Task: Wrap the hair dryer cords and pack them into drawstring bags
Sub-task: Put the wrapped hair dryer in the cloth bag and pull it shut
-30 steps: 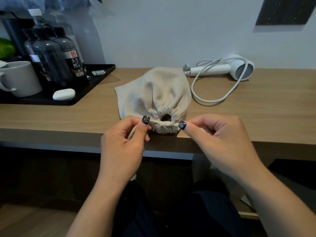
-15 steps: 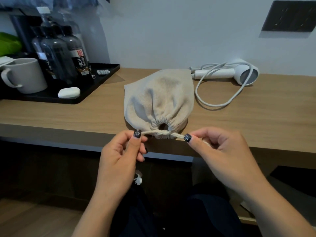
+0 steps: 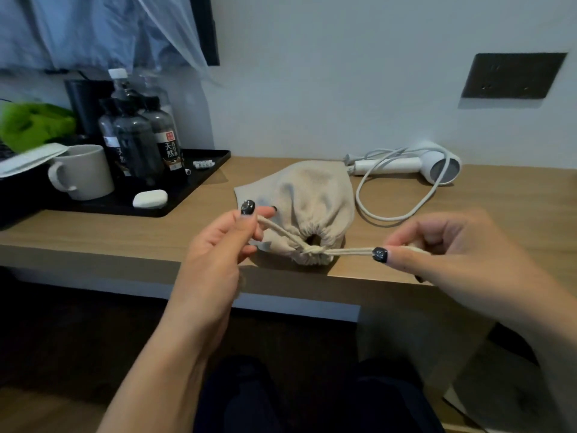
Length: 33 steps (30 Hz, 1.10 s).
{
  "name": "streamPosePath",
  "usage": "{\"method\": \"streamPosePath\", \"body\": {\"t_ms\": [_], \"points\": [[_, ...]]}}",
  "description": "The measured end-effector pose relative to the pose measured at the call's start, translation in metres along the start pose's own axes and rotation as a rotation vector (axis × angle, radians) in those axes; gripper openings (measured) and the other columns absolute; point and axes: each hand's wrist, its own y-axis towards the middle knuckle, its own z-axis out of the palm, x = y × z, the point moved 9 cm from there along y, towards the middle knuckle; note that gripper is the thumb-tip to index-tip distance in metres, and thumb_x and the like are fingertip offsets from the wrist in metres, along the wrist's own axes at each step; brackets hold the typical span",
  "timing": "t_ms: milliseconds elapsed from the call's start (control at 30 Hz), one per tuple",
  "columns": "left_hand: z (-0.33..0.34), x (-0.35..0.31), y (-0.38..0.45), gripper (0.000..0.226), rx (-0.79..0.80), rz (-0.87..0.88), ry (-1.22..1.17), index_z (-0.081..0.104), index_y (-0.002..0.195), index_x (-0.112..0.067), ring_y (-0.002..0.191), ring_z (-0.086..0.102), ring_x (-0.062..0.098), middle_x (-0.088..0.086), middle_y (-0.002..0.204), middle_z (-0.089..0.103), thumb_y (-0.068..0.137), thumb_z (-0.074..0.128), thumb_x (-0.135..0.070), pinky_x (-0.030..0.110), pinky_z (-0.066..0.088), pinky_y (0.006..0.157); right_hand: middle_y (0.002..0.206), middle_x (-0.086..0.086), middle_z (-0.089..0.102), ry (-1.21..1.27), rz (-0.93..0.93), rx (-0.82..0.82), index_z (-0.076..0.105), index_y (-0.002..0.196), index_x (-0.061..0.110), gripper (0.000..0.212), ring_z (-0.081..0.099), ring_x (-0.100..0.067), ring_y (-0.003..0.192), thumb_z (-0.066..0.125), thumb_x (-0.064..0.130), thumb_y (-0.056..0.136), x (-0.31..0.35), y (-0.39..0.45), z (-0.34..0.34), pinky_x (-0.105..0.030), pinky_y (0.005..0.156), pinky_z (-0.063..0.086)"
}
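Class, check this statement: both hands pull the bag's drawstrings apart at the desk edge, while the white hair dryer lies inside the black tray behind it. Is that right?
Not quite. In the head view the hair dryer lies on the bare desk to the right of the bag, not in the black tray. The rest holds: the left hand and right hand pull the drawstrings apart.
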Motion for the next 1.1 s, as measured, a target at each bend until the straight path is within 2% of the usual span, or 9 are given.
{"method": "streamPosePath", "body": {"t_ms": [100,167,233,333,433,633,833,967,1100], "points": [[0.01,-0.007,0.006,0.04,0.007,0.014,-0.094,0.048,0.067,-0.011,0.093,0.07,0.016,0.005,0.092,0.076,0.103,0.034,-0.023,0.032,0.048,0.086,0.054,-0.002,0.063,0.065,0.012,0.032,0.077,0.073,0.026,0.012,0.049,-0.006,0.043,0.073,0.017,0.079,0.002,-0.006,-0.007,-0.016,0.045,0.041],[0.021,-0.005,0.01,0.037,0.052,0.0,-0.195,0.047,0.071,-0.01,0.08,0.07,0.024,0.01,0.076,0.07,0.104,0.031,-0.018,0.03,0.054,0.078,0.059,-0.007,0.068,0.083,0.004,0.033,0.077,0.074,0.028,0.016,0.053,-0.012,0.043,0.072,0.014,0.078,0.003,-0.01,-0.01,-0.016,0.047,0.044],[0.03,0.001,0.015,0.034,0.083,-0.017,-0.21,0.048,0.073,-0.009,0.06,0.059,0.02,0.007,0.065,0.063,0.102,0.031,-0.012,0.028,0.05,0.063,0.062,-0.008,0.07,0.103,0.001,0.026,0.078,0.073,0.023,0.015,0.057,-0.015,0.043,0.072,0.01,0.079,0.004,-0.012,-0.011,-0.014,0.047,0.044],[0.044,0.009,0.019,0.031,0.122,-0.023,-0.089,0.049,0.076,-0.011,0.046,0.039,0.009,0.002,0.064,0.057,0.1,0.031,-0.009,0.024,0.032,0.051,0.066,-0.002,0.073,0.047,-0.005,0.008,0.077,0.074,0.021,0.011,0.063,-0.015,0.048,0.073,0.011,0.078,0.006,-0.009,-0.015,-0.014,0.051,0.05],[0.056,0.014,0.025,0.029,0.109,-0.017,0.014,0.05,0.077,-0.011,0.047,0.04,0.005,0.0,0.063,0.051,0.1,0.032,-0.01,0.017,0.033,0.047,0.067,-0.001,0.073,-0.011,-0.031,-0.108,0.075,0.074,0.022,0.013,0.065,-0.012,0.052,0.076,0.009,0.076,0.009,0.002,-0.033,-0.017,0.056,0.054],[0.056,0.023,0.069,0.025,0.071,0.101,0.185,0.051,0.072,-0.019,0.051,0.036,0.009,-0.011,0.056,0.045,0.094,0.039,-0.024,0.026,0.027,0.049,0.067,0.001,0.072,-0.041,-0.098,-0.196,0.074,0.074,0.023,0.01,0.066,-0.012,0.053,0.078,0.013,0.075,0.018,0.023,-0.039,-0.022,0.06,0.055],[0.068,0.038,0.101,0.028,0.202,0.117,0.214,0.056,0.084,-0.016,0.059,0.046,0.006,-0.005,0.067,0.05,0.104,0.036,-0.012,0.02,0.041,0.057,0.062,0.004,0.07,-0.075,-0.065,-0.226,0.075,0.074,0.027,0.015,0.065,-0.008,0.05,0.077,0.012,0.076,0.006,0.043,-0.03,-0.018,0.056,0.055],[0.075,0.044,0.104,0.025,0.35,0.072,0.137,0.066,0.085,-0.01,0.083,0.062,0.006,0.003,0.099,0.059,0.098,0.046,-0.003,0.021,0.054,0.069,0.063,0.002,0.07,-0.058,-0.071,-0.228,0.075,0.077,0.026,0.013,0.066,-0.008,0.051,0.076,0.013,0.077,0.003,0.057,-0.025,-0.023,0.06,0.056],[0.077,0.046,0.102,0.016,0.445,0.082,0.093,0.077,0.081,-0.02,0.101,0.059,0.012,-0.007,0.107,0.058,0.083,0.062,-0.015,0.035,0.056,0.084,0.07,0.004,0.073,-0.019,-0.096,-0.196,0.075,0.08,0.024,0.01,0.068,-0.01,0.056,0.076,0.015,0.078,0.014,0.074,-0.018,-0.028,0.063,0.058]]}}
